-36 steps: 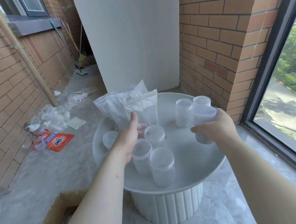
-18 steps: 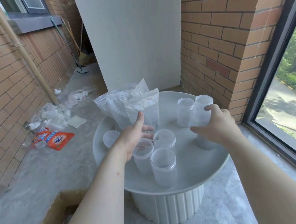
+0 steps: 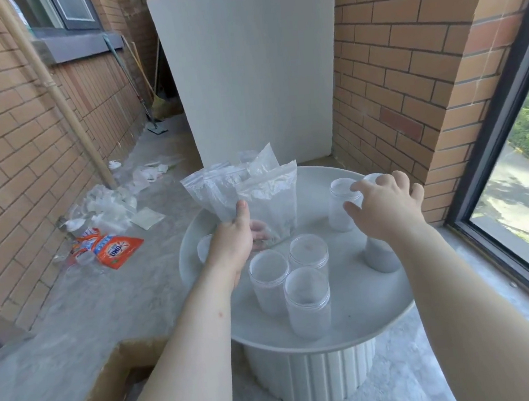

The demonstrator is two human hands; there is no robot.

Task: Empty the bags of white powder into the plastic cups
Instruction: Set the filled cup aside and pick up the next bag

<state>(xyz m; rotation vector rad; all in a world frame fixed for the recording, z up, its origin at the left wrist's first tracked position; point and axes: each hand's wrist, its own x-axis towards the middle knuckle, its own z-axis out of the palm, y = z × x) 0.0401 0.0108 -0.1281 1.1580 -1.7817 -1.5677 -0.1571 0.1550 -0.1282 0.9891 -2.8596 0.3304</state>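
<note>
Several clear zip bags of white powder [image 3: 269,199] stand leaning together at the back of a round white table [image 3: 364,307]. My left hand [image 3: 233,243] grips the front bag at its lower left corner, thumb on the front and fingers behind. Three clear plastic cups [image 3: 308,302] stand bunched at the table's front. At the right stand a clear cup [image 3: 338,212] and a tall cup filled with powder [image 3: 380,255]. My right hand [image 3: 386,208] hovers over those two with fingers spread, holding nothing. Another small cup [image 3: 204,249] is partly hidden behind my left wrist.
A cardboard box [image 3: 113,392] sits at my lower left. An orange detergent packet [image 3: 117,250] and plastic litter [image 3: 108,205] lie on the floor by the left brick wall. A white board [image 3: 251,72] stands behind the table, a window [image 3: 521,195] at right.
My right hand has let go of the powder-filled cup, now standing on the table, and lifted with fingers apart. My left hand has reached up and closed on the front bag.
</note>
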